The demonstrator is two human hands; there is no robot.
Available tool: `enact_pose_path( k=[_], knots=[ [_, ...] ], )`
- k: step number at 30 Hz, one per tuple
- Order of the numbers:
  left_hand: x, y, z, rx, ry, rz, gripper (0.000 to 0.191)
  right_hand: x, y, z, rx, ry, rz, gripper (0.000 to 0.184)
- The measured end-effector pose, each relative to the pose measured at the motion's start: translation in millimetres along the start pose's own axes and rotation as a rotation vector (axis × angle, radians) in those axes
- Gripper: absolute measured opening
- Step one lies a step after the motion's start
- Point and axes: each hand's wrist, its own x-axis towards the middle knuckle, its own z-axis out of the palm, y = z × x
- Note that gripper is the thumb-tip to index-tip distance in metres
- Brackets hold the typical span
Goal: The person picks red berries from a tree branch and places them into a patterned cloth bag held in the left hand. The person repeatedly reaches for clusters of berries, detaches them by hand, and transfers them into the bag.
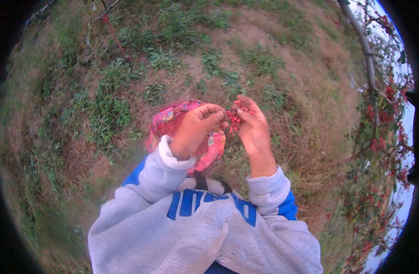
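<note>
A cluster of small red berries (234, 120) hangs between my two hands. My right hand (255, 130) has its thumb and fingers closed around part of the cluster. On the other side, my left hand (202, 123) has bent fingers, with thumb and fingertips together at the cluster's thin dark stem. Below my left hand is a pink flower-patterned cloth bag (214, 150), its mouth wide and round. Red berries (170, 126) lie inside it, partly covered by my left hand and wrist.
Grass and leafy weeds (110, 99) cover the ground, with bare soil (230, 37) between them. Along the right stand branches with red berry clusters (379, 144) and a grey limb (367, 54). A thin twig with red berries (105, 19) reaches in at the upper left.
</note>
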Motion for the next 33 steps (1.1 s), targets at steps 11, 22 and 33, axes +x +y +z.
enact_pose_path(
  k=[11, 22, 33],
  knots=[
    [3, 3, -5, -0.264, -0.044, -0.018, 0.015, -7, -5, 12, -0.408, -0.066, 0.006, 0.038],
    [3, -2, -6, -0.076, -0.010, -0.009, 0.013, -7, -7, 5, -0.523, -0.063, -0.032, 0.040],
    [-1, -1, -30, -0.296, -0.077, -0.022, 0.023, 11, 12, -40, 0.696, -0.142, 0.389, 0.027]
  ],
)
